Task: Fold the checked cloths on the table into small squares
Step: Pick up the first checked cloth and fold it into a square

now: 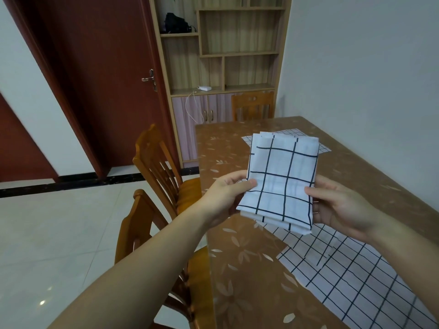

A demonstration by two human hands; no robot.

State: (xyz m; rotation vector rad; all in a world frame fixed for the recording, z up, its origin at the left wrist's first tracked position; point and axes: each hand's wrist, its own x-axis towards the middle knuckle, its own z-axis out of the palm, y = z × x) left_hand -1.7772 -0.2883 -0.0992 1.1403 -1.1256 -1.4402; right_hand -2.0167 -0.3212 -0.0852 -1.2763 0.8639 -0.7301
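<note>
A white cloth with a black check (280, 181), folded into a thick oblong of several layers, is held up in the air above the table. My left hand (228, 195) pinches its left edge and my right hand (342, 207) pinches its right edge, thumbs on top. Below it, more checked cloth (351, 271) lies spread flat on the table's near right part. Another checked cloth (323, 147) lies further back, mostly hidden behind the held one.
The brown table (237, 257) has a leaf-patterned cover and stands against the right wall. Two wooden chairs (161, 167) stand along its left edge, a third (253, 105) at its far end. A shelf cabinet (221, 55) and a red door (107, 79) are behind.
</note>
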